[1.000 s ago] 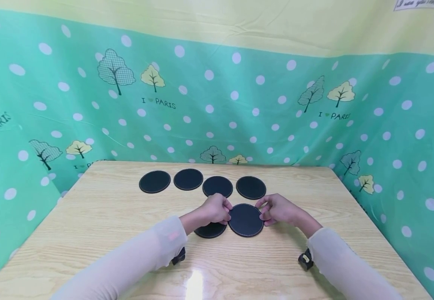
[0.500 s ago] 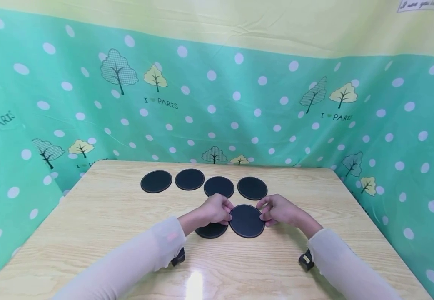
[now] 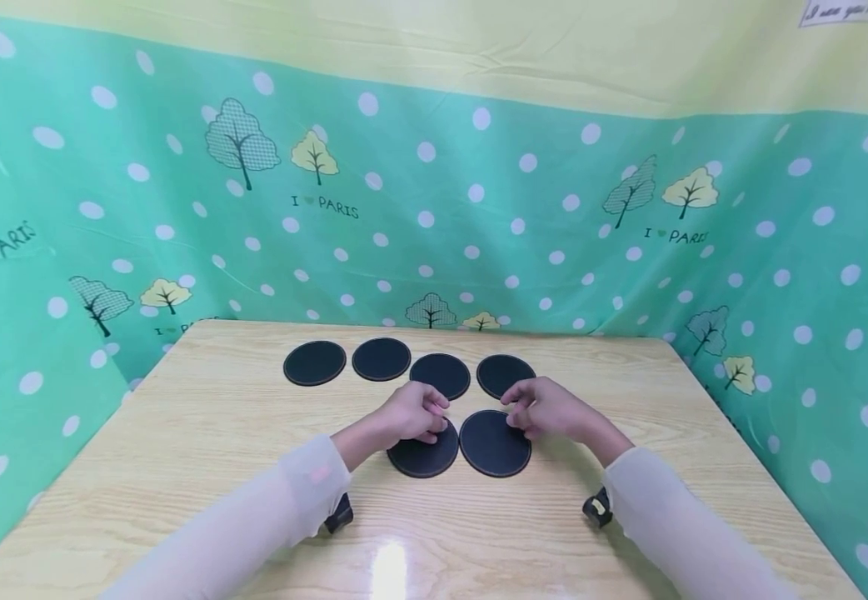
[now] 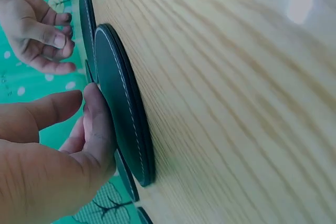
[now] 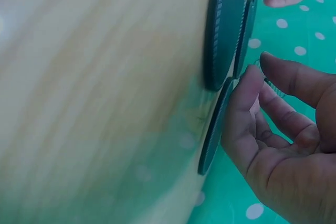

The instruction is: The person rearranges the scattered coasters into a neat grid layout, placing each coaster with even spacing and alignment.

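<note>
Two round black leather-look coasters with stitched rims lie side by side at the front: a left one [image 3: 421, 458] and a right one [image 3: 494, 447], their edges almost touching. Over the far side of the left coaster hovers my left hand [image 3: 410, 412], fingers loosely bent, nothing held. My right hand [image 3: 552, 411] hangs over the far right edge of the other coaster, likewise holding nothing. In the left wrist view, thumb and index finger stand apart beside the coaster [image 4: 121, 103]; the right wrist view shows loose fingers [image 5: 242, 108] near several coasters. Whether any fingertip touches one, I cannot tell.
Behind lies an uneven row of similar coasters: far left [image 3: 315, 363], mid left [image 3: 381, 359], mid right [image 3: 440, 375] and right [image 3: 504, 372]. The wooden table [image 3: 202, 467] meets a green dotted curtain [image 3: 479, 225] at its back and sides. Black wrist cameras [image 3: 597, 507] sit under the sleeves.
Both hands have let go of the front right coaster's edges and lifted slightly. The left hand has drawn leftward over the left coaster; the right has shifted a little left. The coasters stay in place.
</note>
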Available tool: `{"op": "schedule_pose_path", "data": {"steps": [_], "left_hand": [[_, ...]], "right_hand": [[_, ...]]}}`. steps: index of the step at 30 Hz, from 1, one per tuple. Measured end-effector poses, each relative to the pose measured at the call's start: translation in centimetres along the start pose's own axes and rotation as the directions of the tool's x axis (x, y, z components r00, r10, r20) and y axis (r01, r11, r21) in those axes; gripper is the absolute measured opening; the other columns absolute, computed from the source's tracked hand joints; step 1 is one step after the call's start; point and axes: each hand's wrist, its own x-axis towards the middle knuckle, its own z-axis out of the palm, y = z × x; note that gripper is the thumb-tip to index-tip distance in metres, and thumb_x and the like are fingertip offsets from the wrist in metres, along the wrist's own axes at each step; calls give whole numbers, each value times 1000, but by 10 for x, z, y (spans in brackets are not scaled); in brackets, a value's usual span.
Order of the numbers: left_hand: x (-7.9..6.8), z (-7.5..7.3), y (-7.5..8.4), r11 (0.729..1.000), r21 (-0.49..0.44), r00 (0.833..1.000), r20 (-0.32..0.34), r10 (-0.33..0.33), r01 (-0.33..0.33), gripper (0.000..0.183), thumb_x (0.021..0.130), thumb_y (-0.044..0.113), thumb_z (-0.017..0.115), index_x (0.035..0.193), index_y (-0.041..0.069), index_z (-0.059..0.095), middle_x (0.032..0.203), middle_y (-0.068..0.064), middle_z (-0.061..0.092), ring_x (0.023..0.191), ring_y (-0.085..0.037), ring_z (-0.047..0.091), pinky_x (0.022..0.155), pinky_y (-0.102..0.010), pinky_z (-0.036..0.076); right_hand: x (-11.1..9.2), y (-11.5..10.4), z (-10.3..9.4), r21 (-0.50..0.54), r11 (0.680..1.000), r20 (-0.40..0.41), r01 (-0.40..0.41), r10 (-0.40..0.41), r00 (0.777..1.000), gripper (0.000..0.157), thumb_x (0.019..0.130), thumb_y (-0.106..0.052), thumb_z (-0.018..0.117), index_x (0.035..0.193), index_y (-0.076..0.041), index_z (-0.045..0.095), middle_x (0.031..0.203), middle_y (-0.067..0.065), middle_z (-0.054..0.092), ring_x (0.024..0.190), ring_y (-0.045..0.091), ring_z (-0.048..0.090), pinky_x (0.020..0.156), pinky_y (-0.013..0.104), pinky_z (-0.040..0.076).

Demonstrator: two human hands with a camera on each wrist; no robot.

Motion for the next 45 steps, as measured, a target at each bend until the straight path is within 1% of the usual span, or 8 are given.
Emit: {"op": "schedule_pose_path", "data": {"steps": [10, 13, 20, 25, 29, 32, 38, 45], "left_hand": [[-8, -26, -8, 1000, 21, 997, -78, -7, 8, 31, 87, -14, 65, 117, -6, 63, 95, -11, 62, 79, -20, 66, 64, -33, 64], [-11, -36, -10, 999, 37, 994, -109, -4, 8, 32, 86, -14, 62, 117, -6, 62, 94, -10, 63, 77, -18, 63, 62, -31, 63], [-15, -67, -19, 998, 59, 988, -151, 9, 0, 32, 89, -10, 63, 121, -8, 60, 95, -11, 60, 69, -16, 56, 57, -26, 55], [-19, -90, -25, 997, 80, 979, -203, 1, 15, 32, 92, -4, 66, 123, -8, 59, 96, -10, 61, 72, -18, 59, 60, -30, 58], [-23, -108, -28, 995, 94, 970, -243, -13, 37, 33, 95, -1, 66, 126, -7, 59, 98, -10, 62, 78, -20, 62, 64, -32, 60], [-24, -121, -31, 993, 106, 961, -275, -13, 44, 33, 95, -1, 66, 126, -8, 58, 100, -12, 62, 79, -21, 63, 65, -32, 60], [-25, -146, -38, 992, 111, 948, -316, -21, 59, 34, 96, -2, 64, 128, -10, 55, 104, -15, 63, 82, -25, 65, 67, -35, 62], [-30, -175, -43, 991, 94, 935, -352, -53, 92, 39, 99, 0, 62, 134, -11, 50, 108, -17, 64, 80, -22, 63, 67, -35, 62]], "right_hand": [[26, -20, 17, 14, 999, 26, 38, -39, 999, 33, 92, 8, 61, 126, 7, 61, 93, 11, 65, 92, 22, 70, 65, 33, 61], [34, -27, 23, 10, 999, 27, 54, -54, 998, 31, 94, 5, 63, 125, 6, 62, 92, 12, 67, 88, 23, 69, 65, 33, 62], [47, -47, 35, 29, 997, 51, 77, -78, 996, 29, 96, 1, 61, 125, 6, 63, 97, 13, 67, 81, 22, 64, 71, 37, 63], [59, -62, 45, 46, 994, 63, 104, -106, 992, 30, 98, -2, 64, 126, 7, 62, 95, 11, 63, 81, 25, 62, 75, 43, 64], [70, -72, 55, 59, 991, 72, 121, -125, 989, 31, 98, -3, 66, 127, 7, 62, 92, 10, 63, 76, 21, 59, 78, 50, 63], [79, -78, 63, 66, 989, 73, 135, -140, 987, 30, 99, -3, 66, 127, 7, 62, 94, 9, 65, 76, 18, 60, 79, 50, 64], [92, -93, 80, 119, 978, 74, 169, -179, 981, 28, 101, -1, 61, 128, 4, 61, 105, 15, 68, 91, 30, 67, 77, 43, 65], [109, -112, 101, 186, 968, 89, 167, -186, 979, 31, 100, -2, 62, 130, 5, 60, 105, 15, 64, 109, 44, 64, 89, 50, 62]]}}
